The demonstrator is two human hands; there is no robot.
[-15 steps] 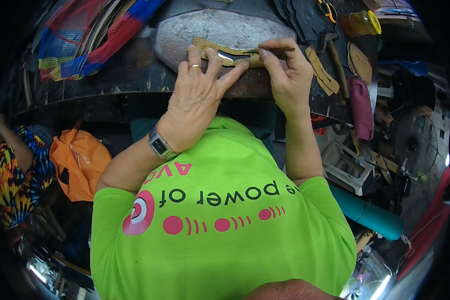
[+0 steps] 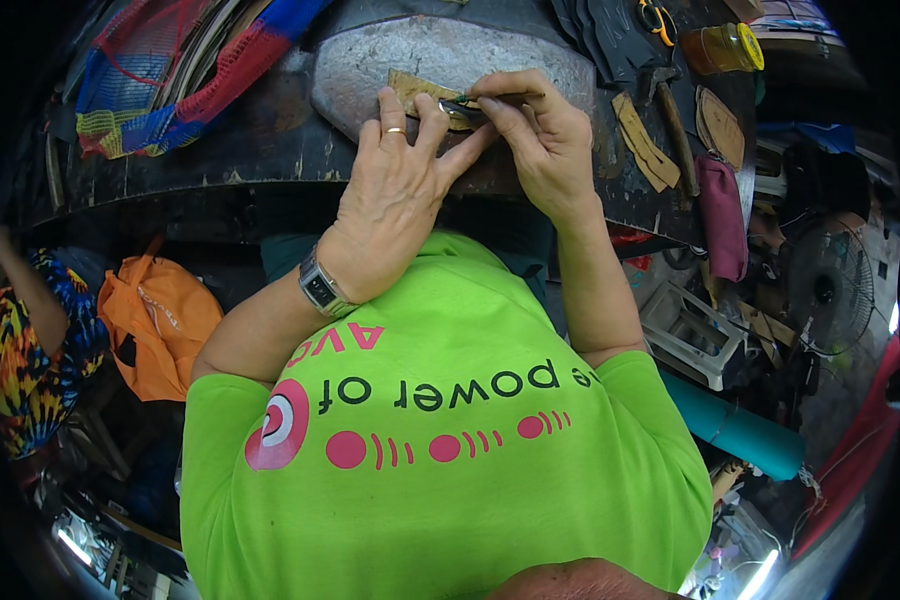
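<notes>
Tan piece (image 2: 407,86) lay toward the near edge of the grey slab (image 2: 370,52) on the worktop (image 2: 260,150) | left hand (image 2: 388,192), fingers spread, pressed it | right hand (image 2: 544,140) pinched a slim implement (image 2: 461,99), kind unclear | piece seemed light, stiffish, best held flat by its ends

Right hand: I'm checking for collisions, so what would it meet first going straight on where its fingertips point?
Most likely the left hand, on the tan piece just left of the right hand; depth is unclear.

Bright green T-shirt (image 2: 450,425), rectangular wristwatch (image 2: 321,287), gold ring (image 2: 395,130) are worn.
</notes>
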